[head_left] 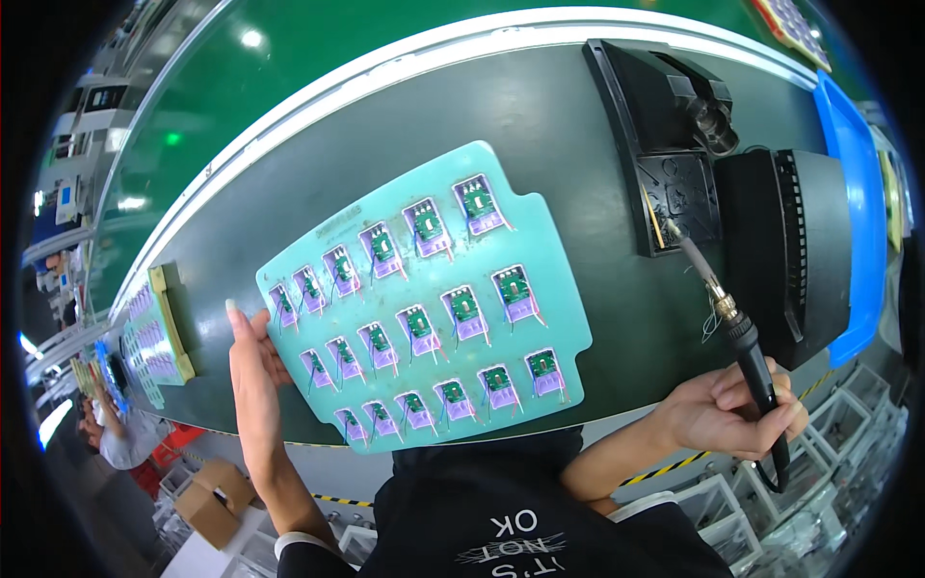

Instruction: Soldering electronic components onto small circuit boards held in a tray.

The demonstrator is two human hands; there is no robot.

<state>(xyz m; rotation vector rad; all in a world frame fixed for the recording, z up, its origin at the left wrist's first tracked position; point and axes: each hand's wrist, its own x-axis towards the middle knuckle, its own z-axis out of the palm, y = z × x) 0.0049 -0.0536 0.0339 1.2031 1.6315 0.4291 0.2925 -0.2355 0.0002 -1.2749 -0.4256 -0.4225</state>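
**Boards (464, 306) in rows, soldering iron (754, 361) in my right hand (734, 412)**

At the far left of my bench (540, 111) is another tray (175, 332) with purple parts, well apart from me; having it there seems to leave the middle free. Next comes my left hand (255, 371), thumb standing free, fingers loosely bent at the left edge of the mint-green tray (568, 279). They clench nothing; I'd say they are there to steady it, though whether they press on it I cannot tell.

That tray appears to rest on the bench right in front of me, slanted, its near edge by the bench's front edge. The boards sit in purple housings, each in its own pocket, probably so none slides. Their thin wires trail out over the tray, where they look easy to reach.

On the right, my fingers grasp the iron's black handle, well back from the metal, presumably to keep them off any heat. The tip points away from me, over the black stand (699, 183). Beyond are a black box (761, 250) and, farthest right, a blue bin (870, 241), perhaps set aside to leave my hands room.
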